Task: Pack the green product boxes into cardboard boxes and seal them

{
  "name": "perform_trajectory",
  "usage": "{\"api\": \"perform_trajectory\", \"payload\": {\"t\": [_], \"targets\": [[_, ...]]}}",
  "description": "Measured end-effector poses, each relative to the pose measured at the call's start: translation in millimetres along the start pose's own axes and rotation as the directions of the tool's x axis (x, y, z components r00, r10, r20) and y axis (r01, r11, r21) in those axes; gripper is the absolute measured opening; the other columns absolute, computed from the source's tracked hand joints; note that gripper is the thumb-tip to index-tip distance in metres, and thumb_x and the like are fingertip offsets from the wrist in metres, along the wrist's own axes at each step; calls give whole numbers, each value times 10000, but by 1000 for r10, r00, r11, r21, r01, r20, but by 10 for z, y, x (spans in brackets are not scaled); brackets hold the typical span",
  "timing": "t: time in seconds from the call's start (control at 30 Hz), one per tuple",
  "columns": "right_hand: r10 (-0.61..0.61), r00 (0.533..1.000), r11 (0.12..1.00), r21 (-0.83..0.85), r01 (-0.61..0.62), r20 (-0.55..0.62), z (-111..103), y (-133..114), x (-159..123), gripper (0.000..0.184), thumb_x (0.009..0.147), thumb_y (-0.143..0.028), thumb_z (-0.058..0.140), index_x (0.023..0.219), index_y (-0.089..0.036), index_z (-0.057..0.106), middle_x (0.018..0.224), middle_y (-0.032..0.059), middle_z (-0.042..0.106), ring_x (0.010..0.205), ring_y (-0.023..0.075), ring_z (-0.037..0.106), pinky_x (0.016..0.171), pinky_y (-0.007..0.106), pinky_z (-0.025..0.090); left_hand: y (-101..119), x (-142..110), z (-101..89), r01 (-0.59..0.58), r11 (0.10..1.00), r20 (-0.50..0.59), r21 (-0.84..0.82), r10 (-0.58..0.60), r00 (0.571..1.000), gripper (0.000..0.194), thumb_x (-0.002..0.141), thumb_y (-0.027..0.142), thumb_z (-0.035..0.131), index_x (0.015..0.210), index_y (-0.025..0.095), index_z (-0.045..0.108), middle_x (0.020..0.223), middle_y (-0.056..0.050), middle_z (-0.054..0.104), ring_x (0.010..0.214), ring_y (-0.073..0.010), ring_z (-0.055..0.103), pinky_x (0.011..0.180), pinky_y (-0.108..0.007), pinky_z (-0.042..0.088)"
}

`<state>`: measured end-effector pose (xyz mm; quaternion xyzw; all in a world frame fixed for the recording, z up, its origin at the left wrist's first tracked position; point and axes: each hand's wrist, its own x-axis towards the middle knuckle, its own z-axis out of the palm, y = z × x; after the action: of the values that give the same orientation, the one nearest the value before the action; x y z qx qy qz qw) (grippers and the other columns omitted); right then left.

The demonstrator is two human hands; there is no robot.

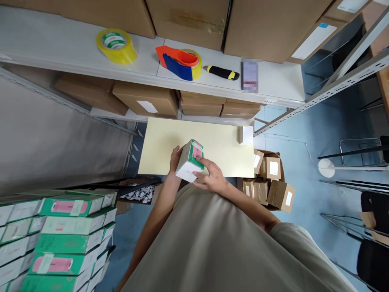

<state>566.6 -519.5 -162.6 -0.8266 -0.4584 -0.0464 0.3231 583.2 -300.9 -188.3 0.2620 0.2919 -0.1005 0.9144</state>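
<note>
A green and white box (190,161) with a pink picture on its face is held between both my hands, tilted, above the near edge of the pale yellow table (161,138). My left hand (175,160) grips its left side, and most of those fingers are hidden behind the box. On the right, my right hand (211,175) is closed on the box, with fingers on the printed face and on the white end. A small white box (246,135) stands at the table's right end.
Yellow tape (117,46), an orange and blue tape dispenser (179,63) and a utility knife (221,72) lie on the shelf (279,81). Stacked green boxes (60,243) rise at lower left. A carton of small brown boxes (270,168) stands right of the table.
</note>
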Motion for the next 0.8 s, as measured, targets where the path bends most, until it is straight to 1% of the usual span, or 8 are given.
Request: {"api": "perform_trajectory", "payload": {"t": [0.1,0.17,0.23,0.33,0.43,0.57,0.67,0.8], "targets": [[212,962,967,177,-182,-172,-64,69,132,497,945,-519,899,1352,-314,700,1739,179,560,1574,384,611,1187,616,625,-113,-64,-67,-88,993,-241,77,104,965,313,946,476,699,1073,193,746,934,-72,824,842,-263,782,806,-361,628],[380,892,891,354,-284,-243,-131,149,250,532,930,-556,896,1355,-320,678,1757,176,533,1616,404,558,1232,647,582,-202,-144,-105,-98,985,-374,139,144,916,232,937,390,689,1074,207,727,1016,-89,831,967,-251,799,914,-362,635],[532,812,778,517,-356,-241,-203,278,363,574,958,-607,848,1403,-314,634,1751,177,541,1633,388,529,1247,625,566,-296,-252,-130,-86,974,-411,208,167,896,270,865,319,767,1111,219,720,1025,-86,827,1040,-252,808,1005,-388,628],[698,696,603,661,-447,-167,-276,550,480,604,1010,-700,736,1447,-312,588,1660,161,630,1427,332,671,1118,505,633,-412,-419,-125,-141,937,-340,319,252,906,464,737,249,899,1179,217,761,993,-54,823,998,-236,805,987,-381,627],[790,599,506,691,-516,-132,-291,831,535,550,1006,-755,689,1302,-296,627,1331,91,767,1096,253,740,905,369,644,-427,-536,-60,-212,851,-267,481,373,889,383,712,291,974,1050,199,819,933,-39,799,870,-209,757,838,-324,606],[835,550,383,720,-579,-2,-236,1056,570,580,1008,-845,615,1048,-267,624,945,7,693,860,190,675,720,285,610,-243,-629,140,-287,715,-160,637,488,858,315,711,320,1035,904,207,814,891,-35,745,853,-206,693,770,-293,541],[840,502,203,739,-642,206,-113,1045,563,689,1038,-902,508,998,-231,655,878,28,691,713,168,667,599,265,593,-37,-657,384,-389,670,-19,632,516,857,419,706,349,1058,1025,207,827,1056,-68,787,955,-225,713,813,-294,556],[749,404,-90,686,-722,524,136,801,461,747,1116,-846,425,1041,-168,729,927,108,794,549,145,682,503,249,536,232,-475,696,-545,591,99,594,619,779,538,759,320,1025,1242,245,802,1377,-87,777,1316,-296,709,1095,-378,580]]}}
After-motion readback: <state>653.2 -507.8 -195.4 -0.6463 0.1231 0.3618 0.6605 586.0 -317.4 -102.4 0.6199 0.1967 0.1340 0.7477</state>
